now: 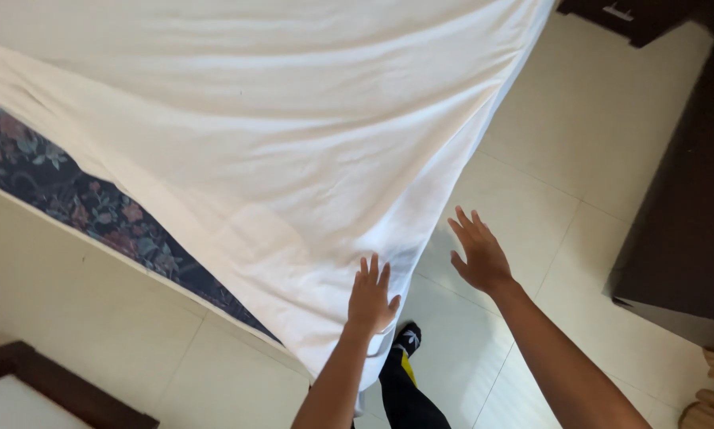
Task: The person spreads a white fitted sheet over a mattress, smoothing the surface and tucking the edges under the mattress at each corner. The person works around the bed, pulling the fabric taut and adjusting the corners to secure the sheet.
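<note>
The hands are both spread open, the left hand (370,300) flat on the white sheet (277,151) overhanging the bed's corner, the right hand (478,254) beside its edge; ungripped, the sheet could slide to the tiled floor (548,206).

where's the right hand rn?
Head view, right of centre: the right hand is spread open over the tiled floor, just off the white sheet edge, beside the left hand.

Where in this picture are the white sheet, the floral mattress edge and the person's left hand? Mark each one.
white sheet (277,135): head view, on the middle of the spread cloth.
floral mattress edge (95,210): head view, on the dark patterned strip below the sheet.
left hand (370,300): head view, on the back of the hand, flat on the sheet.
</note>
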